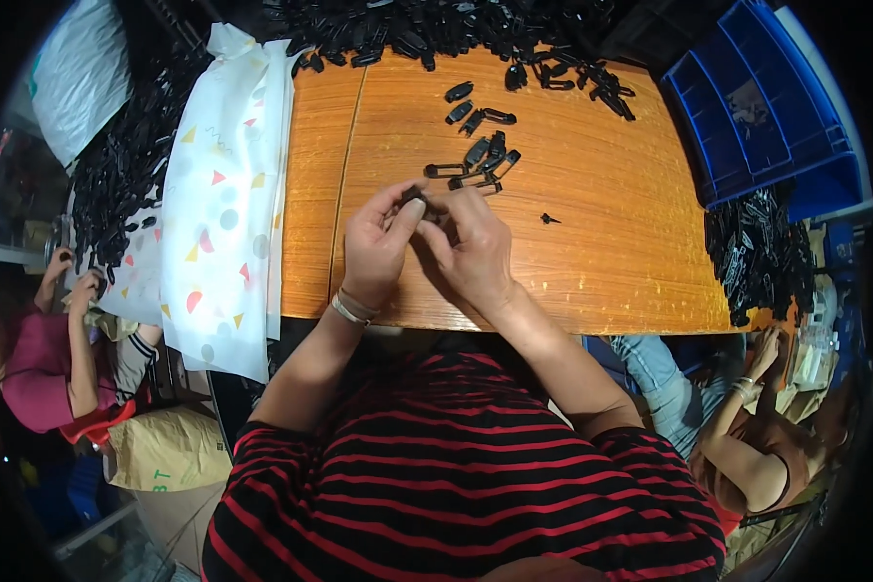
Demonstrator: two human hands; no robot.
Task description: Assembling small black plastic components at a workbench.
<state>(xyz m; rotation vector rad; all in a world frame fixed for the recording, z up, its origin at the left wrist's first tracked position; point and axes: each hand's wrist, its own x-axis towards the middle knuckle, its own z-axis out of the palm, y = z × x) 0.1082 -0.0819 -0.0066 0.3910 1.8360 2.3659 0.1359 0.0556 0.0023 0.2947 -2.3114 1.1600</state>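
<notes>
My left hand (380, 244) pinches a small black plastic part (413, 195) between thumb and fingers, above the near half of the wooden table (592, 262). My right hand (472, 241) is closed close against it, its fingertips curled together by the part; what lies between them is hidden. Just beyond my hands lies a loose group of black plastic clips (477, 153), some solid and some open frames. A tiny black piece (550, 219) rests alone to the right.
A large heap of black parts (427, 29) covers the far edge. Patterned plastic sheeting (225, 204) hangs over the left side. At right stand a blue bin (747, 97) and another black pile (759, 254). One person (44, 373) works at left, another (757, 451) at right.
</notes>
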